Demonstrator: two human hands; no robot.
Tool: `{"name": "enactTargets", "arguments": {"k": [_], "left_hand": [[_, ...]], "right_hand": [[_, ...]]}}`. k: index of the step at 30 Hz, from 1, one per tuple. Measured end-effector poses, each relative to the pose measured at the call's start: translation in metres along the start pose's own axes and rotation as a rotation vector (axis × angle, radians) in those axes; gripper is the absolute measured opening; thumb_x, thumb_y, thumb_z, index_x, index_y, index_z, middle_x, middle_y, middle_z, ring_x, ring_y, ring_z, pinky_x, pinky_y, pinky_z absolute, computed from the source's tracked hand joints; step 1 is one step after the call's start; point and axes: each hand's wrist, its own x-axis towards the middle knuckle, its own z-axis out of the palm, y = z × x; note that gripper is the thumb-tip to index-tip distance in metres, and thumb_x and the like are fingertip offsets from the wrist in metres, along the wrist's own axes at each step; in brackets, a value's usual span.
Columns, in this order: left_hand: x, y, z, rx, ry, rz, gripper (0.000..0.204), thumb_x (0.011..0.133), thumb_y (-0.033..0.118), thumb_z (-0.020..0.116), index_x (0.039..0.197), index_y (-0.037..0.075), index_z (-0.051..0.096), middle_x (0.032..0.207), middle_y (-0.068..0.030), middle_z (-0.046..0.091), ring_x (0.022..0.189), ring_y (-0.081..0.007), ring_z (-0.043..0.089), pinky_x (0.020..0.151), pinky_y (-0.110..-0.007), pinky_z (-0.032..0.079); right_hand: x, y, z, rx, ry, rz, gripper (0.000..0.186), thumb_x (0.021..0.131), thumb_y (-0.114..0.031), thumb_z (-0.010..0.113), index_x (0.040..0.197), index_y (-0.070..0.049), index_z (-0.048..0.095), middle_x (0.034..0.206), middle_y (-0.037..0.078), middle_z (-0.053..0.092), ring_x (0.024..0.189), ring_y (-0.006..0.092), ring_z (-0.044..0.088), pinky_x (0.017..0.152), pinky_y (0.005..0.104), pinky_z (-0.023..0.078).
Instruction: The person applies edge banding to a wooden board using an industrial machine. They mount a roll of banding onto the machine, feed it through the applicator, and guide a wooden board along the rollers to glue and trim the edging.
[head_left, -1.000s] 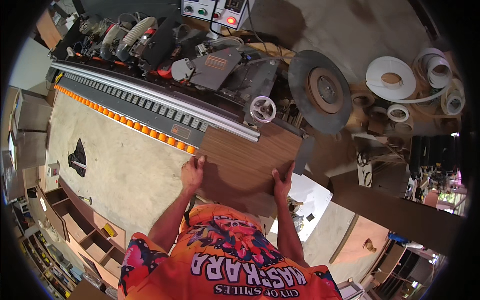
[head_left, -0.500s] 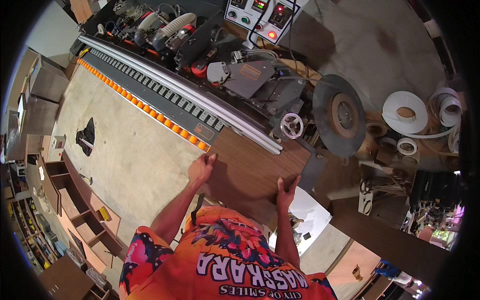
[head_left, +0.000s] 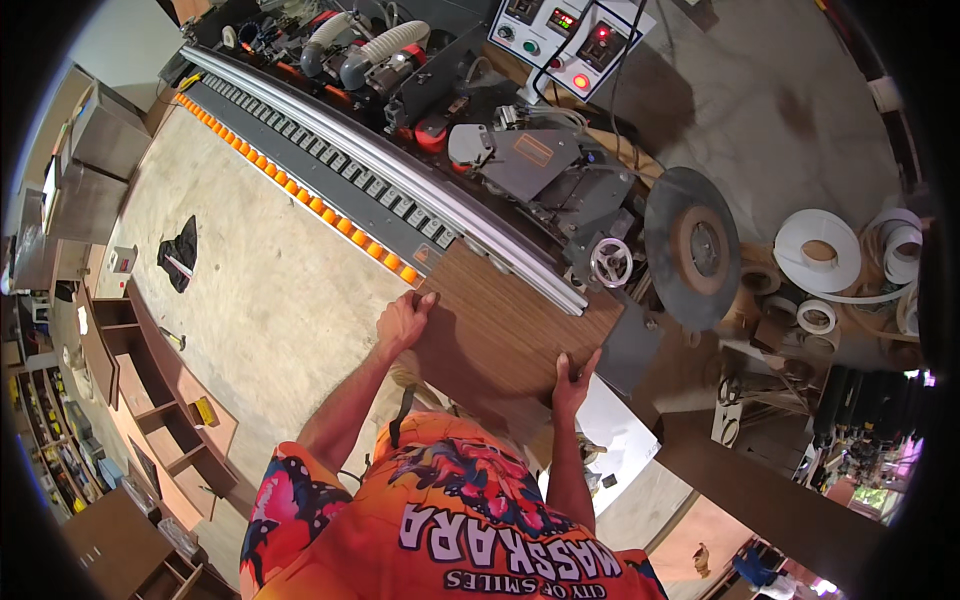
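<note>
Board in brown wood grain, probably stiff, smooth and fairly heavy, lies far-edge under the silver rail, best held by opposite sides, where my left hand curls, pinching I cannot tell, and my right hand spreads thumb from forefinger.

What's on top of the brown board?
A silver rail crosses over the board; left hand and right hand touch the board's edges. The strip beneath the rail is hidden.

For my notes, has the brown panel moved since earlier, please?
Yes: the brown panel moved left, its right edge now nearer the end of the silver rail.
</note>
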Motion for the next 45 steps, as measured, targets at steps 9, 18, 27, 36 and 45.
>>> {"name": "enactTargets", "arguments": {"k": [9, 18, 27, 36, 45], "left_hand": [[0.005, -0.005, -0.023, -0.015, 0.043, -0.003, 0.066, 0.099, 0.066, 0.05, 0.115, 0.005, 0.068, 0.102, -0.026, 0.074, 0.101, -0.0478, 0.07, 0.087, -0.056, 0.054], [0.018, -0.008, -0.039, 0.041, 0.061, 0.001, 0.069, 0.099, 0.07, 0.048, 0.118, 0.007, 0.068, 0.106, -0.0252, 0.074, 0.103, -0.0467, 0.07, 0.088, -0.056, 0.054], [0.022, -0.013, -0.06, 0.026, 0.205, -0.013, 0.063, 0.096, 0.064, 0.061, 0.115, 0.005, 0.069, 0.102, -0.0201, 0.075, 0.098, -0.0431, 0.071, 0.088, -0.053, 0.055], [-0.086, -0.004, -0.033, 0.087, 0.225, 0.145, 0.048, 0.096, 0.05, 0.066, 0.08, 0.005, 0.072, 0.073, -0.0131, 0.071, 0.079, -0.0381, 0.072, 0.075, -0.052, 0.055], [-0.099, -0.039, -0.002, -0.045, -0.183, -0.117, 0.07, 0.096, 0.071, 0.05, 0.087, 0.009, 0.082, 0.072, -0.0095, 0.075, 0.079, -0.0301, 0.077, 0.081, -0.045, 0.059]], "right_hand": [[-0.003, -0.006, 0.022, -0.06, -0.002, -0.126, 0.086, 0.102, -0.043, 0.065, 0.166, -0.006, 0.021, 0.167, 0.025, 0.032, 0.154, 0.0381, 0.033, 0.123, 0.0412, 0.027], [-0.007, -0.018, 0.016, -0.064, -0.11, -0.103, 0.088, 0.105, -0.048, 0.058, 0.169, -0.013, 0.009, 0.153, 0.031, 0.049, 0.137, 0.0393, 0.055, 0.113, 0.0434, 0.043], [-0.079, 0.003, -0.021, -0.179, -0.51, -0.19, 0.131, 0.087, -0.045, 0.084, 0.165, -0.005, -0.013, 0.088, 0.016, 0.074, 0.082, 0.0323, 0.074, 0.074, 0.0416, 0.058], [-0.096, -0.037, 0.004, -0.161, -0.726, -0.064, 0.149, 0.074, -0.038, 0.094, 0.161, -0.002, -0.021, 0.084, 0.017, 0.072, 0.072, 0.0287, 0.072, 0.067, 0.0368, 0.057], [-0.092, -0.069, 0.012, -0.21, -0.835, -0.013, 0.142, 0.078, -0.024, 0.089, 0.162, -0.008, -0.024, 0.093, 0.023, 0.076, 0.075, 0.0353, 0.073, 0.071, 0.0396, 0.058]]}}
